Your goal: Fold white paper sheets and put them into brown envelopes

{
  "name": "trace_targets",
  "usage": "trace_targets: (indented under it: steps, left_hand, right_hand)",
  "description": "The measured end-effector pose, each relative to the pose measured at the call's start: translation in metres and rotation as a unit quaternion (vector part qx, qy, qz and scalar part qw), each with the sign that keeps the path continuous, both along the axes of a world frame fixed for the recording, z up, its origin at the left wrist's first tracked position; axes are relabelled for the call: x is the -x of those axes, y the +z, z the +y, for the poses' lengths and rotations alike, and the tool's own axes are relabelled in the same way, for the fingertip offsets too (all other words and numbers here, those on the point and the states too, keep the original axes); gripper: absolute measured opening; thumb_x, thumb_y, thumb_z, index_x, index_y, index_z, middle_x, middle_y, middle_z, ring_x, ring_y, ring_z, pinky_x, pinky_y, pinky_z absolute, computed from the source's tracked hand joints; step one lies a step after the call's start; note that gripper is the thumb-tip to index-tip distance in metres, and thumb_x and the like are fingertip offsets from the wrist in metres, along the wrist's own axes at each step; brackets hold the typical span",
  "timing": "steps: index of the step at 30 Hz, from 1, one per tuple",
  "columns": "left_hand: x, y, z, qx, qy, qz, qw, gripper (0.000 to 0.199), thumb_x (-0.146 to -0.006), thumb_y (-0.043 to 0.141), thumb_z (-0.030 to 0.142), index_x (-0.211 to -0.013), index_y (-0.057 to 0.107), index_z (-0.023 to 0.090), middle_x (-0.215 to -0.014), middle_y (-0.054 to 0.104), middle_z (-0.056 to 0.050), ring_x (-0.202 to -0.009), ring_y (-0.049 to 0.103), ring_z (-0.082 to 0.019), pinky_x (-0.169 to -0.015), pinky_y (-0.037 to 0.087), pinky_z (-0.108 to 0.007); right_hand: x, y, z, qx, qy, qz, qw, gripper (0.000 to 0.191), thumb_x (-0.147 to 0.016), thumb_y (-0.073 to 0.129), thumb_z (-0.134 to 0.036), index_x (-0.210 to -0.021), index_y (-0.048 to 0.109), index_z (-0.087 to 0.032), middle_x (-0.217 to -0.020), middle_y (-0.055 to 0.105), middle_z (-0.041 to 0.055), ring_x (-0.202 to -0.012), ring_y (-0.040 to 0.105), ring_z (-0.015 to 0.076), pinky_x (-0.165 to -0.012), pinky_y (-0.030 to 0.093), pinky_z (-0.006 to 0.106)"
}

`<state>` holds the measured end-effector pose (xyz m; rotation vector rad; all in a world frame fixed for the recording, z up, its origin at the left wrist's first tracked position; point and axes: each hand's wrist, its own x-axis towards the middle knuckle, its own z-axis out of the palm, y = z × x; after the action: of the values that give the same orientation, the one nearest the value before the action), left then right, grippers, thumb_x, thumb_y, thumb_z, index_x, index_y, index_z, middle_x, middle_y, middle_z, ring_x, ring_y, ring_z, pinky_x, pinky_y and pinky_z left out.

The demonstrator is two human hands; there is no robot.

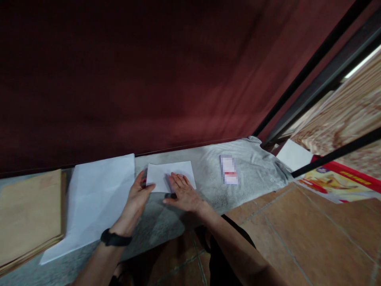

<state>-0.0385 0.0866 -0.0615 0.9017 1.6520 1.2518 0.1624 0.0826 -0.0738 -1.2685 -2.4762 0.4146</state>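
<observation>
A folded sheet of white paper [159,174] lies on the grey cloth in front of me. My left hand [139,190] grips its left edge, thumb on top and fingers curled at the side. Flat on the right half of the paper rests my right hand [184,192], its fingers stretched out and pressing down. To the left is a stack of larger white paper sheets [101,198]. Beyond it sits a pile of brown envelopes [29,214].
Grey cloth [205,198] covers the narrow surface, which meets a dark red wall panel [149,79]. A small blurred card or phone [229,169] lies to the right. On the tiled floor [297,230] are a red and yellow printed box [342,178] and a black metal bar [336,153].
</observation>
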Motion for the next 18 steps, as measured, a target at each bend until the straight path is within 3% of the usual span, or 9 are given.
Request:
trace_targets:
  steps: [3,5,7,10,12,15,18]
  left_hand:
    - [-0.009,0.022,-0.001,-0.036,0.006,-0.151,0.988,0.082,-0.070,0.076,0.024,-0.146,0.046,0.027,-0.113,0.071,-0.005,-0.098,0.071,-0.020,-0.092,0.057,-0.037]
    - [-0.015,0.034,-0.001,-0.061,-0.005,-0.241,0.969,0.058,-0.081,0.069,0.035,-0.137,0.054,0.028,-0.112,0.072,-0.005,-0.101,0.070,-0.021,-0.092,0.058,-0.040]
    - [-0.022,0.038,-0.002,-0.053,-0.007,-0.285,0.957,0.042,-0.090,0.058,0.045,-0.126,0.059,0.026,-0.115,0.071,-0.007,-0.105,0.070,-0.022,-0.090,0.060,-0.043]
    - [-0.038,0.031,-0.006,0.000,-0.019,-0.254,0.967,0.040,-0.088,0.064,0.041,-0.124,0.058,0.025,-0.126,0.069,-0.008,-0.112,0.068,-0.024,-0.086,0.062,-0.041]
    - [-0.047,0.021,-0.009,-0.003,-0.055,-0.243,0.969,0.047,-0.085,0.068,0.038,-0.128,0.057,0.024,-0.132,0.068,-0.010,-0.114,0.069,-0.026,-0.087,0.061,-0.041]
    - [-0.047,0.008,-0.007,-0.051,-0.051,-0.211,0.975,0.058,-0.076,0.072,0.032,-0.131,0.056,0.019,-0.129,0.070,-0.011,-0.110,0.070,-0.026,-0.090,0.059,-0.040]
    - [-0.032,-0.001,-0.001,-0.069,-0.051,-0.135,0.987,0.071,-0.066,0.076,0.025,-0.133,0.055,0.016,-0.113,0.076,-0.009,-0.097,0.074,-0.025,-0.085,0.059,-0.037]
  right_hand:
    - [0.008,0.009,-0.002,0.002,-0.011,0.045,0.999,0.067,-0.100,0.053,-0.040,-0.158,0.033,-0.013,-0.162,0.038,0.0134,-0.148,0.039,0.0259,-0.124,0.030,0.043]
    - [0.010,0.018,0.003,0.017,-0.060,0.131,0.989,0.052,-0.104,0.039,-0.028,-0.155,0.040,-0.017,-0.155,0.050,0.0096,-0.140,0.051,0.0203,-0.118,0.040,0.036]
    - [0.009,0.027,0.012,0.045,-0.116,0.270,0.955,0.050,-0.107,0.025,-0.030,-0.152,0.043,-0.018,-0.145,0.061,0.0076,-0.131,0.059,0.0175,-0.109,0.048,0.033]
    - [0.010,0.036,0.021,0.100,-0.168,0.455,0.869,0.061,-0.108,0.009,-0.040,-0.151,0.042,-0.011,-0.134,0.068,0.0116,-0.119,0.068,0.0204,-0.096,0.057,0.036]
    - [0.012,0.032,0.022,0.137,-0.175,0.510,0.831,0.065,-0.107,0.008,-0.044,-0.149,0.043,-0.009,-0.130,0.070,0.0146,-0.113,0.070,0.0231,-0.091,0.059,0.039]
    - [0.014,0.014,0.019,0.193,-0.196,0.541,0.795,0.058,-0.105,0.023,-0.043,-0.141,0.052,-0.009,-0.124,0.072,0.0166,-0.104,0.073,0.0259,-0.084,0.061,0.040]
    - [0.003,-0.009,0.022,0.232,-0.260,0.559,0.753,0.049,-0.095,0.040,-0.035,-0.136,0.055,-0.012,-0.120,0.074,0.0150,-0.098,0.075,0.0252,-0.078,0.062,0.037]
